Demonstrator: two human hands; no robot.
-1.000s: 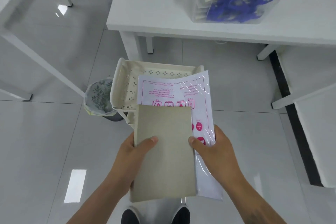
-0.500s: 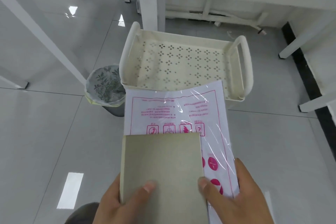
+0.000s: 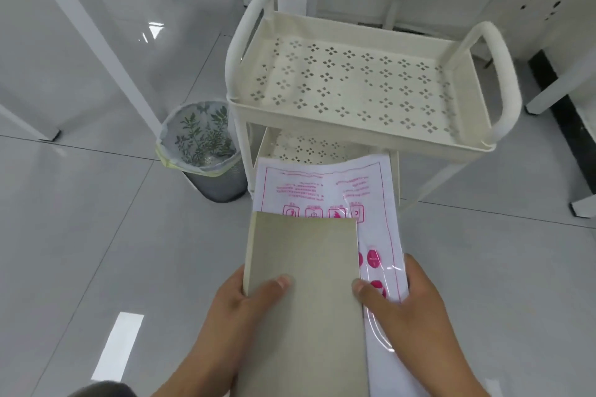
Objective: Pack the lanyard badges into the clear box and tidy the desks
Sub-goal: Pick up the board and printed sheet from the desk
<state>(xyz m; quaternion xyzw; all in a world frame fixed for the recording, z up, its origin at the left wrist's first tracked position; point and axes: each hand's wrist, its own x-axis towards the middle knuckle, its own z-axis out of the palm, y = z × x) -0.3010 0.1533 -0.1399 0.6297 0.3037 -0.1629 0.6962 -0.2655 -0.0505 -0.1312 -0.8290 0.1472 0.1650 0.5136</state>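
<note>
A: Start at the left. What's there?

B: A waste bin (image 3: 203, 151) with a leaf-print liner stands on the floor (image 3: 80, 235), just beside the cream trolley (image 3: 354, 135). Nearer, the left hand (image 3: 238, 306) has its grip closed on the left edge of a grey-green board (image 3: 303, 300), thumb on top, fingers beneath.

A: And the right?

B: The right hand (image 3: 409, 309) clamps the board's right edge, together with a plastic sleeve (image 3: 325, 184) printed in pink that lies under the board; thumb on top there too. Both forearms reach forward, palms turned inward.

A: So which way is the trolley from the hands?

B: Straight ahead. The stack's long axis points at it, and the sleeve's far end overlaps the lower shelf (image 3: 306, 147) in this view. The upper shelf (image 3: 354, 80) sits higher and farther. Both hands look equally near.

A: The badges, the clear box?

B: Neither is in view. I judge this is the tidying part, the stack probably bound for the lower shelf.
</note>
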